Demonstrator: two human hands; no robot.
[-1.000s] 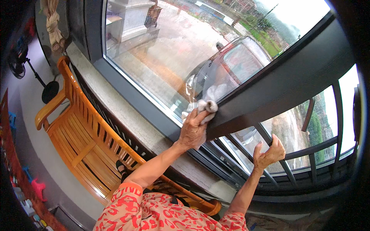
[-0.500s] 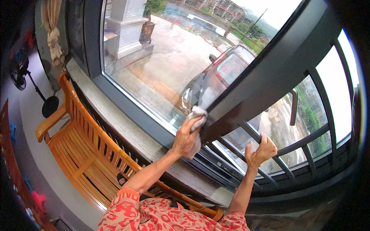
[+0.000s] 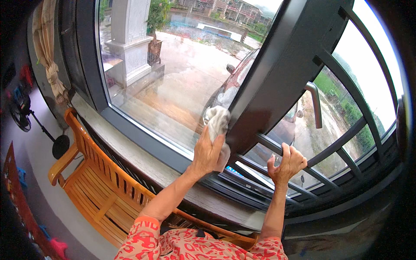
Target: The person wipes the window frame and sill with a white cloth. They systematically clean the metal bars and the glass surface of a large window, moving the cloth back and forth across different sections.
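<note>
Two points of contact: the left hand (image 3: pixel 207 151) grips a bunched whitish cloth (image 3: pixel 217 120) against the lower right corner of the window pane (image 3: pixel 173 91), beside the dark frame (image 3: pixel 277 80); the right hand (image 3: pixel 287 165) curls its fingers over a dark grille bar (image 3: pixel 269 143). Outward: the pale sill (image 3: pixel 208 197), a slatted wooden bench (image 3: pixel 104 180) and, outdoors, a car (image 3: pixel 229 86).

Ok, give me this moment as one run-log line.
left grip: holding whitish cloth at window pane | right grip: curled over dark bar | wooden bench: back toward stone sill
</note>
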